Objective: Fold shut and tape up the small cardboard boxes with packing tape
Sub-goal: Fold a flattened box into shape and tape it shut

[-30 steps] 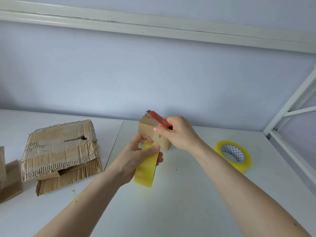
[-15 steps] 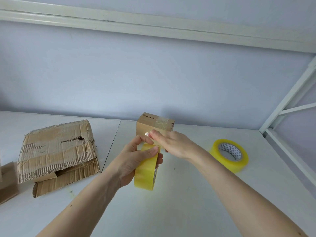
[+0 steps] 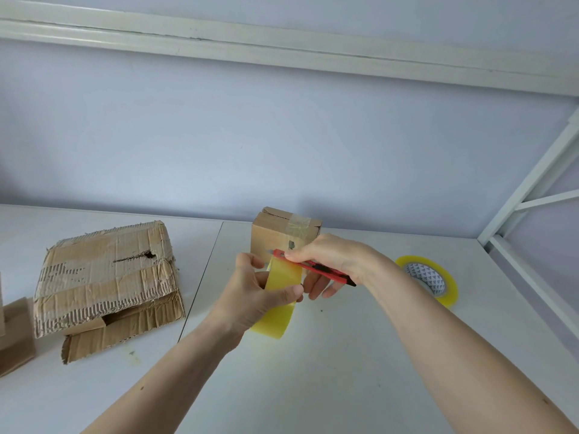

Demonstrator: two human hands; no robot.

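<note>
A small cardboard box (image 3: 273, 235) stands on the white table (image 3: 313, 371) near the wall, with clear tape across its folded top. In front of it my left hand (image 3: 250, 296) grips a yellow roll of packing tape (image 3: 280, 303) held on edge above the table. My right hand (image 3: 332, 261) holds a red utility knife (image 3: 308, 265) lying across the top of the roll, blade end pointing left. The box's lower right part is hidden behind my right hand.
A second yellow tape roll (image 3: 429, 278) lies flat at the right. A large torn cardboard box (image 3: 103, 280) lies at the left, and smaller cardboard pieces (image 3: 15, 333) stand at the left edge. A white metal frame (image 3: 529, 189) rises at the right.
My right hand has dropped from the box's top and pulled back toward me. The red knife, hidden half a second ago, now lies across the tape roll.
</note>
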